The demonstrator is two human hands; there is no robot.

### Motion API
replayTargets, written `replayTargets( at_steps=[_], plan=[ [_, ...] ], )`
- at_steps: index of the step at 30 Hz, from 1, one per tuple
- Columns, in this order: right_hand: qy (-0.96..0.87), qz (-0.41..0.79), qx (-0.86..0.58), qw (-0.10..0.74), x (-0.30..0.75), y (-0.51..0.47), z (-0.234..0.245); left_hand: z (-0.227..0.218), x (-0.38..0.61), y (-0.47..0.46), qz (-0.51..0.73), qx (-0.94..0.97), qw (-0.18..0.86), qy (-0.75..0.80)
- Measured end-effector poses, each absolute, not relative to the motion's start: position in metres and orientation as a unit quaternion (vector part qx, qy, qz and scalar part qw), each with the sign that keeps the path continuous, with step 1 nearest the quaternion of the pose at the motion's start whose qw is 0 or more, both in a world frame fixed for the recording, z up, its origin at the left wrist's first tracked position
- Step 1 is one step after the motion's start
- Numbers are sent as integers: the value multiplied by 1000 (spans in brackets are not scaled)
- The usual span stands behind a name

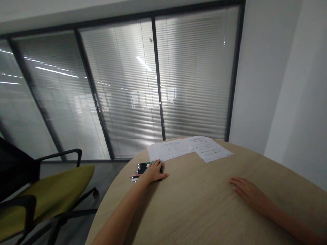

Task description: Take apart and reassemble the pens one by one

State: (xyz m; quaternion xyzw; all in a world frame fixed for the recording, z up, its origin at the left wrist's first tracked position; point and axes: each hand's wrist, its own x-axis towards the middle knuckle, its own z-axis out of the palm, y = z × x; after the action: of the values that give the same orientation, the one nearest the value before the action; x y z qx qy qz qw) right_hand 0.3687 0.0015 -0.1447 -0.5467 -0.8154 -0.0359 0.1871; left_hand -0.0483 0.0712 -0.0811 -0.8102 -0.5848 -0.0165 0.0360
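Observation:
Several pens (140,169) lie side by side near the left edge of the round wooden table (194,197). My left hand (154,171) rests over their right ends, palm down, fingers stretched forward and thumb out to the right. It hides part of the pens, and I see no pen lifted. On the right side of the tabletop my right hand (246,191) lies flat with its fingers extended, holding nothing. Beyond my left hand are printed paper sheets (170,149), with another printed sheet (211,149) overlapping them on the right.
An office chair with a yellow-green seat (63,185) and black armrests stands left of the table. Glass partitions with blinds (125,92) rise behind it, in dark frames. A white wall (265,78) is at the right.

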Motion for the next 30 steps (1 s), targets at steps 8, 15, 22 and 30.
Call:
replayTargets(
  at_steps=[8, 15, 22, 30],
  plan=[
    [-815, -31, -546, 191, 370, 3, -147, -82, -56, 73, -35, -807, 36, -588],
    [-814, -22, -545, 201, 372, 4, -149, -78, -79, 87, -62, -806, 55, -586],
    [-816, -29, -544, 194, 371, 4, -148, -77, -111, 90, -99, -733, 88, -667],
    [-814, -31, -547, 193, 370, 3, -148, -75, -116, 88, -82, -732, 110, -668]
  ],
)
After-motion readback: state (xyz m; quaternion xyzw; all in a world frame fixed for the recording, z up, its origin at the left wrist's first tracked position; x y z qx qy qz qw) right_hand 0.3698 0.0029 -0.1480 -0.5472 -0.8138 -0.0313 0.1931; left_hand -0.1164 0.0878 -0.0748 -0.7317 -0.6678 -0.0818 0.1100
